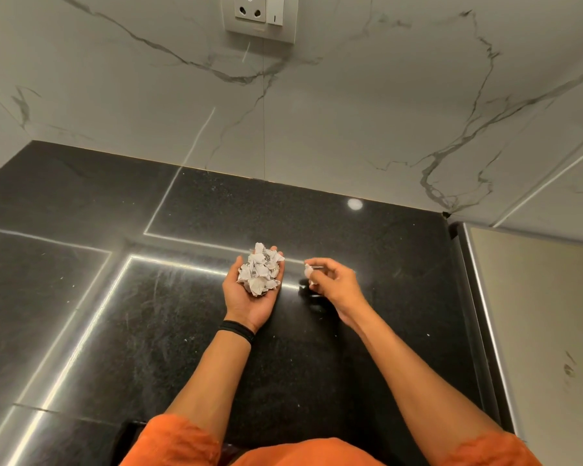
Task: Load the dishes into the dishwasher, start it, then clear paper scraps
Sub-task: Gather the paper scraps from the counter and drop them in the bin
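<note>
- Black polished stone formed the counter [148, 331]. At its front edge, well nearer than the heap of crumpled paper scraps [260, 272], an orange garment [283, 455] was seen.
- A dark wristband [237, 330] was worn just behind the heap, on the wrist that bore it.
- The heap was carried on the left hand [246, 304], which was turned palm up as a shallow cup, its fingers not closed over the paper.
- Just to the right of the heap, a single scrap [308, 271] was pinched between the thumb and fingertips of the right hand [334, 280]. It was held a little above the counter and apart from the heap.
- The clearing step was judged to be nearly finished; the dishwasher was not in view.
- A spill was judged the main risk. The heap was piled higher than the cupping fingers, so pieces could be knocked off if the single scrap were pressed on top, or shed if the palm were tilted in transit.
- Further right of the heap, the counter met a pale panel [535, 331], and a dropped piece could be lost down that seam.
- Pale specks around the heap were too small to be told as paper or dust, so something could be left behind.
- Far beyond the heap, a veined marble wall [317, 129] and a socket plate [260, 15] were seen.
</note>
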